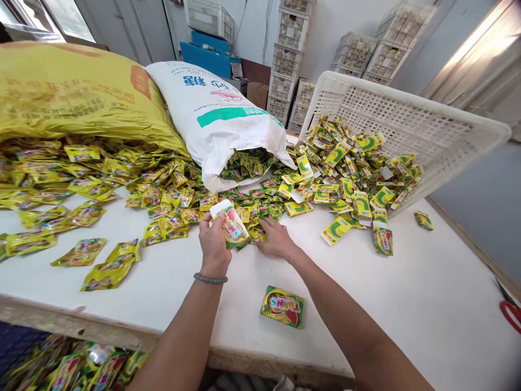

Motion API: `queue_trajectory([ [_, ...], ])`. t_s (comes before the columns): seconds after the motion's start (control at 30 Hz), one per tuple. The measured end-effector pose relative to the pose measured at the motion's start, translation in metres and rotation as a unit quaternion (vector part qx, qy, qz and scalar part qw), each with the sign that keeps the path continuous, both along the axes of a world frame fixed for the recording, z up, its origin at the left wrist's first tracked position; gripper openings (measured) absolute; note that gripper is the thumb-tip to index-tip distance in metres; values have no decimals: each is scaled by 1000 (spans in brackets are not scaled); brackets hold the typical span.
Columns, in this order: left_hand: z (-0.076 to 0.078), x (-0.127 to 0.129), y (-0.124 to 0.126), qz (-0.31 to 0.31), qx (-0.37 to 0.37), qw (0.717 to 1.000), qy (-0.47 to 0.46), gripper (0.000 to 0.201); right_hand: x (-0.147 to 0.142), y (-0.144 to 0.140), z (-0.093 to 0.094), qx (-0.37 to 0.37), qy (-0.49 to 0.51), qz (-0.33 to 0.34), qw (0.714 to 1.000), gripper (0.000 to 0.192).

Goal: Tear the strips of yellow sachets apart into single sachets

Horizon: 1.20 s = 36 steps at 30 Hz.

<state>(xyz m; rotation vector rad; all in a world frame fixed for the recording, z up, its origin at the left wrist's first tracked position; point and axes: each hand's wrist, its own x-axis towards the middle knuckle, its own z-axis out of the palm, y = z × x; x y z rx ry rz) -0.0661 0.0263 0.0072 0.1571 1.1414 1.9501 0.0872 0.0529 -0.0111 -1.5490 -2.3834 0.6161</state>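
Observation:
In the head view, my left hand [214, 247] is closed around a small printed candy box [233, 227], tilted, with a white flap standing up at its top end. Close beside it, my right hand [277, 239] reaches to the near edge of the small candy packets [257, 233]. Its thumb and fingers are apart and touch the packets; the fingertips are partly hidden among them. Nearer to me, a filled "TWINS" box [282, 307] lies flat on the white table [334, 304]. Green packets spill from the mouth of a white woven sack [240, 127] beyond my hands.
A white plastic basket [443, 125] lies tipped at the right, flat yellow boxes [345, 157] spilling from it. At the left, a yellow sack [81, 92] has larger yellow pouches [81, 252] before it. Red-handled scissors [510, 312] rest at the right edge. Stacked crates [291, 32] stand behind.

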Motion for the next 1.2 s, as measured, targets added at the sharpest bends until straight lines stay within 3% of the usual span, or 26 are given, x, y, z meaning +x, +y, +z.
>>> queue_trajectory([
  [0.17,-1,4,-2,-19,6,1000,-14,29,2,-11,-10,100,-92,62,989,53],
  [0.27,1,6,-3,-43,12,999,-18,30,16,-19,-12,121,-104,78,984,45],
  [0.5,4,13,-6,-92,-6,996,-19,27,47,-36,-20,91,-69,-10,993,37],
  [0.63,4,18,-9,-147,-32,988,-24,29,53,-36,-13,58,-52,-14,997,26],
  [0.8,-1,21,-13,-251,-79,965,1,41,65,-32,-13,49,-44,-10,998,36],
  [0.9,-9,22,-16,-342,-90,933,69,52,73,-31,-18,48,59,-97,992,34],
  [1.0,-17,24,-20,-421,-65,894,139,54,76,-31,-17,11,253,-168,953,32],
  [1.1,-20,24,-22,-455,-41,867,199,48,74,-31,-7,-31,376,-151,914,36],
  [1.2,-18,24,-22,-480,-32,846,229,45,72,-30,5,-26,375,-118,919,30],
])
